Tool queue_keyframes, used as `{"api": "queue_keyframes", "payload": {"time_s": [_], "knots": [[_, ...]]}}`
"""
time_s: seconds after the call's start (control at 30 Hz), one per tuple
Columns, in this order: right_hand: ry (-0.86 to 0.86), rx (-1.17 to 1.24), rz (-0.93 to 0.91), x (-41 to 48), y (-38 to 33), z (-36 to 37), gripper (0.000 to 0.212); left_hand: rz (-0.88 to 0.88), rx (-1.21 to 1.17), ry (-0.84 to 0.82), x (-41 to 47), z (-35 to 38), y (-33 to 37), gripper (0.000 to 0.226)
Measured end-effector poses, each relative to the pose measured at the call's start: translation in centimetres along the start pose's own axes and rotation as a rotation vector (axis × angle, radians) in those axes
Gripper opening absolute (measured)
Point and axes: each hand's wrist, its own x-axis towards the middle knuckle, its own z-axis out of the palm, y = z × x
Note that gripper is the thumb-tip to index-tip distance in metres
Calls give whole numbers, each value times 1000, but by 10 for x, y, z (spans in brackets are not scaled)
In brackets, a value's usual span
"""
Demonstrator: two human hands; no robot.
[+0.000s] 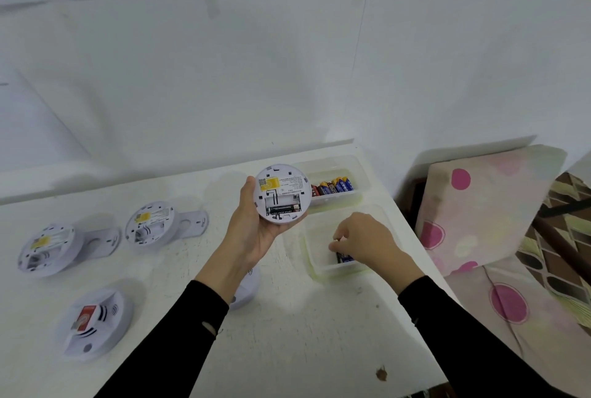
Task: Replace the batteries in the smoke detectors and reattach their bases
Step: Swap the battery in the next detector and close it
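Note:
My left hand point(256, 228) holds a white round smoke detector point(283, 194) with its back toward me; one black battery lies in the open compartment. My right hand point(361, 242) reaches into the near clear plastic box point(319, 266), fingers pinched on a blue battery point(343, 257). Behind it, a second clear box point(358, 170) holds several red, black and blue batteries point(332, 186). Two opened detectors point(46, 248) point(150, 223) lie back-up at the left, each leaning on its base plate point(192, 221). A closed detector point(96, 322) lies face-up in front.
The white table point(303, 317) ends close to the right of the boxes. A flowered cushion point(479, 205) leans beside it. Another white detector point(246, 288) is partly hidden under my left forearm. A white wall with taped papers rises behind.

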Motion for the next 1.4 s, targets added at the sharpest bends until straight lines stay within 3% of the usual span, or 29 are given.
{"api": "queue_keyframes", "payload": {"time_s": [0.1,0.23,0.3,0.43,0.67,0.83,1.1,1.23,1.4], "knots": [[56,391,-68,-6,0,-3,10,-3,-1,16,0,-2,1,55],[533,898,-241,-25,-22,-16,10,10,30,20,-1,-2,0,54],[579,1010,-351,-31,-35,-22,16,9,54,5,-2,0,-2,57],[472,945,-497,-30,-55,-25,20,0,85,-24,-6,7,-7,57],[322,788,-509,-15,-62,-33,14,-46,99,-43,-11,13,-11,51],[342,468,-611,-3,-57,-27,15,-81,46,-29,-14,14,-10,54],[476,409,-750,2,-51,-15,18,-115,28,-66,-15,14,-9,57],[463,618,-670,-2,-45,-15,23,-106,-40,-106,-16,8,-5,55],[216,1016,-377,-7,-31,-9,29,-49,-10,-155,-19,2,-2,48]]}}
